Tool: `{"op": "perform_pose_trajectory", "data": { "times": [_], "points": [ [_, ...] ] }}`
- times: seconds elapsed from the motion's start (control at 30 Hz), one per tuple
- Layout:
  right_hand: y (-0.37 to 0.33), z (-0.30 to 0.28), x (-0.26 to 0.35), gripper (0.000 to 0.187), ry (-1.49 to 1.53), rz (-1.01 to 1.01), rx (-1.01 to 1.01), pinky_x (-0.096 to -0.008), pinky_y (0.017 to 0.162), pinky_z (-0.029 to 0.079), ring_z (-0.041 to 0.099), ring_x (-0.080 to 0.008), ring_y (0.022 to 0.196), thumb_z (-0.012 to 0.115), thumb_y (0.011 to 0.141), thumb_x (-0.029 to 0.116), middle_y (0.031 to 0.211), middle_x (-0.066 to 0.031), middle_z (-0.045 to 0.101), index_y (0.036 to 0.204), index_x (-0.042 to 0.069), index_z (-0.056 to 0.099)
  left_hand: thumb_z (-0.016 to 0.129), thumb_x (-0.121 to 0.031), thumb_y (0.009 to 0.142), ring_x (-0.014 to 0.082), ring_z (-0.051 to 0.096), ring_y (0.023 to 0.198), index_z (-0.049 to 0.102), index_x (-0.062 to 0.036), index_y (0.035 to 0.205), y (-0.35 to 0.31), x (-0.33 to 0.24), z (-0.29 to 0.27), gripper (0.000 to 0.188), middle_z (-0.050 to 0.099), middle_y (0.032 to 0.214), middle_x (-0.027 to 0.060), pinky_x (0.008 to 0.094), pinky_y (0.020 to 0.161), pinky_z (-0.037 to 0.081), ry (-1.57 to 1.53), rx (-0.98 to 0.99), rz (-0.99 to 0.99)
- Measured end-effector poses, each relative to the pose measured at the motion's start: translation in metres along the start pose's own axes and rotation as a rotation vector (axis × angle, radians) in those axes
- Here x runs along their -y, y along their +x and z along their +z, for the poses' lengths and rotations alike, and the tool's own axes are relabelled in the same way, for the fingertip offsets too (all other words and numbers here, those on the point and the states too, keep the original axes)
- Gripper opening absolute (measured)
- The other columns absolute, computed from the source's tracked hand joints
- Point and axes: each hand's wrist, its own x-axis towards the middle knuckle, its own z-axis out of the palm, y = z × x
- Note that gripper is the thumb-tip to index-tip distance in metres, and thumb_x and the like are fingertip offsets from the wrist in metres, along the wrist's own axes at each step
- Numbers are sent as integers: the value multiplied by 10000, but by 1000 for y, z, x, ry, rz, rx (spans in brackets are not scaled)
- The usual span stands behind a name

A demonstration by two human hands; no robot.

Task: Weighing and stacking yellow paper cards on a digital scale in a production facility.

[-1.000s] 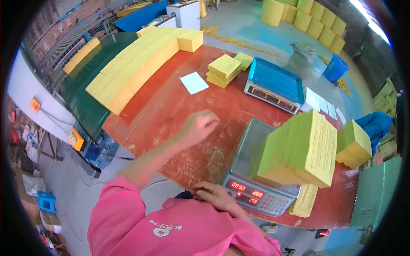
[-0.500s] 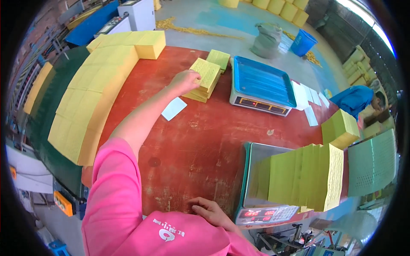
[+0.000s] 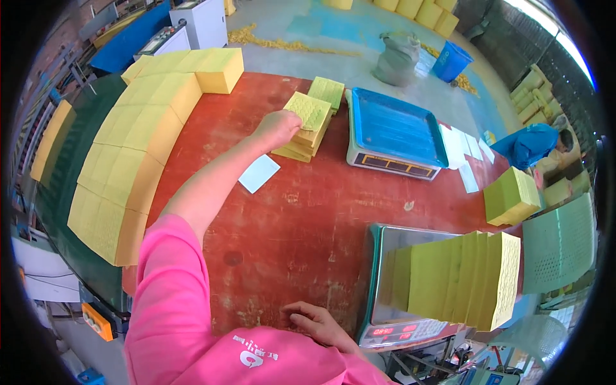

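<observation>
My left hand (image 3: 280, 127) reaches across the red table to a short stack of yellow paper (image 3: 310, 115). Its fingers are closed at the near left edge of the top sheets; the fingertips are partly hidden. Just behind stands a smaller yellow paper stack (image 3: 326, 91). A pale blue-white slip (image 3: 259, 173) lies under my left wrist's right side. At the table's front edge rests my right hand (image 3: 312, 322), its fingers loosely bent and apart, holding nothing. To its right, a tall, leaning pile of yellow paper (image 3: 443, 279) sits on a digital scale (image 3: 377, 282) with a lit red display.
A second scale with a blue tray (image 3: 394, 125) stands at the back, white slips (image 3: 467, 142) beside it. Yellow paper blocks (image 3: 138, 122) line the left side. At far right are another yellow block (image 3: 511, 196), a green plastic chair (image 3: 559, 244) and a person in blue (image 3: 532, 146).
The view has shifted slightly. My left hand stays at the short stack, its fingers turned a little further over the edge. My right hand remains at the table edge.
</observation>
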Motion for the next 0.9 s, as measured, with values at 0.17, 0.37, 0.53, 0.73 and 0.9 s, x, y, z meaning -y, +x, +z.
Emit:
{"op": "perform_pose_trajectory", "data": {
  "times": [0.17,0.37,0.53,0.73,0.9],
  "points": [
    [-6,-10,25,356,53,-171,-164,-349,915,504,614,-188,1061,527,1011,158,1199,-97,626,1325,-8,523,609,-68,834,351,617,914,615,-3,841,-15,-67,-40,65,646,917,155,463,797,491,-19,-195,68],
    [-3,-30,77,474,678,-345,-191,-466,951,508,575,-310,1175,430,1036,292,1353,-138,524,1427,27,393,687,-16,735,321,592,1135,663,25,946,-138,-238,-90,217,645,1072,161,567,1048,408,-37,-233,358],
    [-45,-33,52,408,586,-367,-161,-374,981,484,589,-227,1153,476,1015,224,1279,-114,596,1373,30,472,740,-196,803,311,548,1217,639,-12,1083,-219,-330,-111,350,589,1258,170,534,1086,366,-187,-42,263],
    [-154,-30,70,472,6,-598,-71,-288,978,428,514,-109,1121,542,978,72,1235,-61,590,1427,3,416,622,-115,914,202,580,1117,621,30,1097,-226,-395,-129,233,613,1205,150,338,961,450,-1148,-515,-669],
    [-262,-68,110,473,-280,-800,-167,-270,904,464,531,-93,1062,569,955,22,1183,-48,602,1409,-1,437,606,-104,896,105,571,787,674,39,940,-177,-463,-148,164,640,844,18,272,723,450,-1108,-252,-641]
  ]
}}
